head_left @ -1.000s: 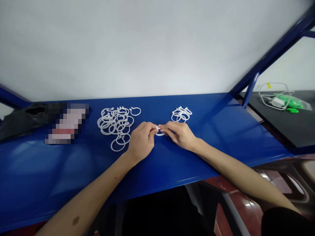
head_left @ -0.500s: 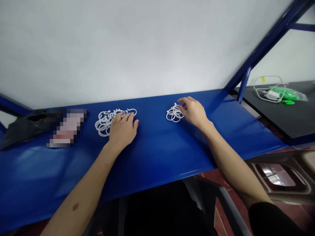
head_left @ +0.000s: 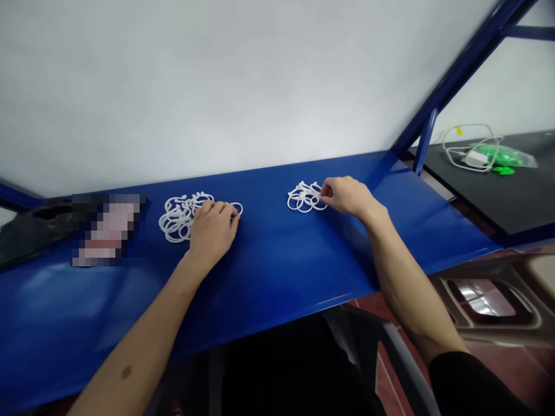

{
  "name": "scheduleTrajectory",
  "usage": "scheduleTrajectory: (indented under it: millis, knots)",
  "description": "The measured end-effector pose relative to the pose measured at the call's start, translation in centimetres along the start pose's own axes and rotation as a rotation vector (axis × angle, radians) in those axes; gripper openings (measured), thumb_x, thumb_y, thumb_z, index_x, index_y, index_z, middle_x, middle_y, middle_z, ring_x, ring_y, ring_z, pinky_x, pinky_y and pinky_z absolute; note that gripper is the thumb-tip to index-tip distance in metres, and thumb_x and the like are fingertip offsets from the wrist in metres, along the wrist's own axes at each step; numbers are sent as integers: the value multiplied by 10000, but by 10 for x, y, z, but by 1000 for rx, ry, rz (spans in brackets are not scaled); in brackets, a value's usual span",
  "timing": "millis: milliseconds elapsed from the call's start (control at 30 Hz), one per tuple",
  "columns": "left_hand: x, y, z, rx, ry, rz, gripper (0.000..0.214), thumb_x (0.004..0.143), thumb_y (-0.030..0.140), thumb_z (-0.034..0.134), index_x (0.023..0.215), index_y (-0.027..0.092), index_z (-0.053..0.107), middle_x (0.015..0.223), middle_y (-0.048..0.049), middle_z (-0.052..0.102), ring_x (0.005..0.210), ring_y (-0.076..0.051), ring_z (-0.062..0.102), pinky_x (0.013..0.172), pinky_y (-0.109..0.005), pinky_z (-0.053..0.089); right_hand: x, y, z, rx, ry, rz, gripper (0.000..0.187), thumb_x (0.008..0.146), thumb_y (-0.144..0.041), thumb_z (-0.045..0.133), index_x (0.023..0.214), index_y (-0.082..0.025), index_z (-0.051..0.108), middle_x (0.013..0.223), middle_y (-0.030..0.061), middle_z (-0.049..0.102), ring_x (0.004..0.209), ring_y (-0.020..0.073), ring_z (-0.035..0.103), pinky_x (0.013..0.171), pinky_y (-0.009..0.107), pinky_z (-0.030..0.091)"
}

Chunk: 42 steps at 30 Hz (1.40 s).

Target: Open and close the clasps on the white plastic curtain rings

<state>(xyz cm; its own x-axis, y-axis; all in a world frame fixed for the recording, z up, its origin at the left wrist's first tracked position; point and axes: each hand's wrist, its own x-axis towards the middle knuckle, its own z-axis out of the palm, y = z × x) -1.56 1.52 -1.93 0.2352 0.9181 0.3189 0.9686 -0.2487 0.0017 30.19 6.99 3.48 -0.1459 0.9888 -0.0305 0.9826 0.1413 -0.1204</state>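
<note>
Two groups of white rings with small knobbed ends, looking like shower curtain rings, lie on a blue table (head_left: 269,254). The larger heap (head_left: 176,219) is on the left. Over its right side rests my left hand (head_left: 212,228), thumb and fingertips closed on a single ring (head_left: 240,206) that pokes out beyond them. The smaller group (head_left: 299,199) sits right of the middle, its rings overlapping flat. At that group's right edge, my right hand (head_left: 347,196) pinches the rim of a ring; the fingertips partly hide it.
A black plastic bag (head_left: 34,231) and a blurred-out flat packet (head_left: 108,231) lie at the left. On a black surface (head_left: 520,196) at the right are a white cable with charger (head_left: 477,157) and a green bagged item (head_left: 505,156). A blue frame post (head_left: 451,81) slants up behind.
My right hand has gone from loosely spread fingers to a pinch at the right group, where the rings now spread wider. My left fingers have closed on a ring beside the heap.
</note>
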Motion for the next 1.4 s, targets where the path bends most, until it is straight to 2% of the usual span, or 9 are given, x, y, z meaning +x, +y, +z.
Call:
scheduleTrajectory:
  millis: [400,567,700,833,1033,1100,1200,1267,1400]
  knots:
    - [-1,1,0,-15,-17,-15,332,967,315,431,1025,168,724,1036,-141,697,1077,-358,535,928,-504,446,1,-3,4,-40,12,29,198,887,-300,580,987,-204,721,930,97,731,817,238,660,683,340,453]
    - [-1,5,-3,-41,35,-17,283,968,303,450,939,208,716,977,-127,697,1056,-352,546,907,-516,444,0,-6,3,-1,180,63,225,914,-262,528,1024,-178,705,918,122,727,794,243,658,690,361,462]
    - [-1,11,-8,-142,154,46,262,991,310,466,964,218,710,970,-108,699,1034,-318,564,942,-501,445,-6,-24,6,277,364,-124,173,947,-283,539,994,-187,674,941,85,731,810,198,649,723,333,470]
    - [-4,19,-14,-249,249,243,211,1001,273,502,1010,226,708,1004,-76,708,1011,-251,584,968,-430,471,-19,-56,20,713,221,-418,243,968,-407,574,1068,-193,629,884,30,720,733,144,641,709,290,492]
    - [-8,31,-15,-328,250,391,159,996,242,529,975,217,684,989,-55,717,964,-222,603,911,-386,503,-32,-84,54,995,97,-475,211,985,-319,536,1153,-193,550,764,-28,654,646,117,635,671,276,511]
    - [-9,35,-14,-422,296,301,128,988,253,540,980,214,662,1004,-59,696,954,-207,615,895,-375,512,-31,-85,59,1047,107,-471,215,986,-316,528,1164,-196,536,747,-39,631,618,110,629,645,267,513]
    - [-8,39,-13,-598,337,7,116,952,308,590,999,206,620,1013,-55,673,800,-162,617,777,-332,526,-31,-84,61,1049,143,-488,237,982,-301,529,1197,-203,540,760,-37,624,623,108,625,637,261,516]
    - [-8,40,-12,-726,227,-115,150,951,353,592,985,209,618,917,-25,689,690,-136,600,698,-297,509,-32,-83,60,1001,164,-525,238,973,-279,535,1196,-205,564,769,-29,634,640,110,623,644,260,518]
    - [-8,40,-11,-908,-17,-158,261,994,408,514,875,223,653,664,29,653,573,-121,581,583,-251,446,-34,-84,61,885,198,-617,199,968,-273,538,1120,-184,631,773,-7,657,662,114,621,655,258,520]
